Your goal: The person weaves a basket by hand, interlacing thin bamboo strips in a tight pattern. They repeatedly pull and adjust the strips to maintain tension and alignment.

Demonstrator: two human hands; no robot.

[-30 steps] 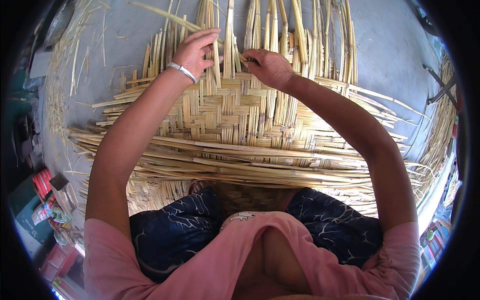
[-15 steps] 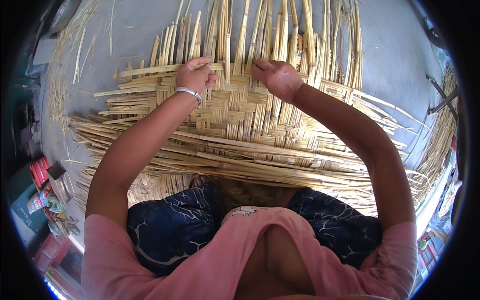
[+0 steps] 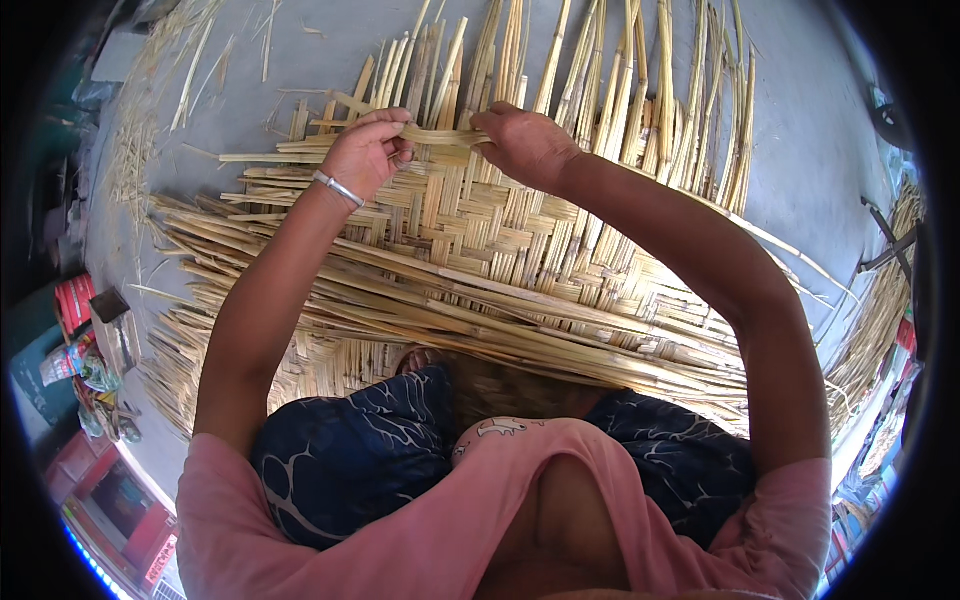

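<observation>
I record a grey floor [image 3: 800, 130] extending to both sides. At left I find a red item [image 3: 75, 303] beside a dark-topped box [image 3: 112, 308], with plastic packets [image 3: 62, 363] lower in view. Further down I note a red-framed structure [image 3: 82, 462]. At right I observe crossed dark bars [image 3: 888, 246]; above them, a dark rounded object [image 3: 890, 126], too blurred to identify.

Bare left hand [image 3: 370, 150] and bare right hand [image 3: 525, 145] reach forward, just apart, both pinching.
The left forearm [image 3: 275, 285] slants up and rightward to a wrist ringed by a shiny silver-coloured band [image 3: 338, 188], fingers bent inward; the right arm [image 3: 735, 270], short-sleeved in pink cloth, bows outward at the elbow, the hand's back upward, fingers curled.
</observation>
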